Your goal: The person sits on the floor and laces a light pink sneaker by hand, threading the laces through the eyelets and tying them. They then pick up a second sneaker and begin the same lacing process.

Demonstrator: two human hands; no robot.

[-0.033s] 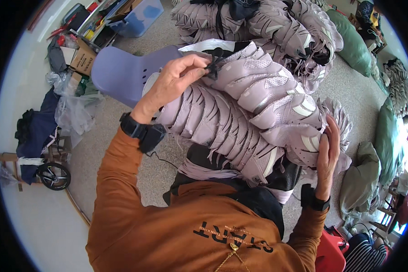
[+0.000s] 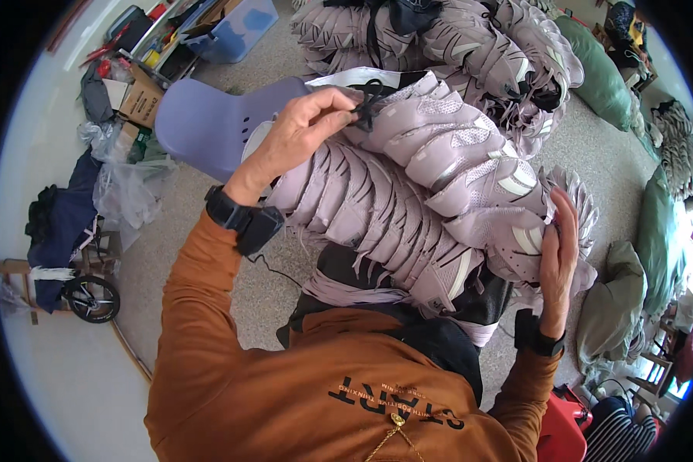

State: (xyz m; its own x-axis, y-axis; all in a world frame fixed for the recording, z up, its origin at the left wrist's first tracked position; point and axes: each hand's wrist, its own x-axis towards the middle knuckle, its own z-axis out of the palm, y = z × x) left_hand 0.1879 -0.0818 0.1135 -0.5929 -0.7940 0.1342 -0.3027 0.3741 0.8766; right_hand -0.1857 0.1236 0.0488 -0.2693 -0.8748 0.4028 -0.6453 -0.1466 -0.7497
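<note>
Two long rows of nested lilac shoe uppers lie across my lap and a purple chair [image 2: 208, 127]. My left hand [image 2: 304, 131] is at the far left end of the upper row [image 2: 431, 142], thumb and forefinger pinched on a black cord [image 2: 371, 92] that loops up from the bundle. Below it lies the lower row [image 2: 362, 204], its edges fanned out in overlapping layers. At the right end of the upper row, my right hand [image 2: 560, 246] lies against the uppers, fingers stretched and close together. A loose lilac bunch of strips [image 2: 354, 290] sits near my waist.
More tied bundles of lilac uppers [image 2: 470, 46] are piled beyond the rows. Green sacks [image 2: 597, 69] and a grey-green sack [image 2: 614, 308] stand at the right. A blue plastic bin [image 2: 242, 31], a cardboard box [image 2: 140, 98] and clear plastic bags [image 2: 131, 189] are at the left.
The black cord's loop at my left fingertips now stands a little higher and more open. My right hand stays almost in the same place.
</note>
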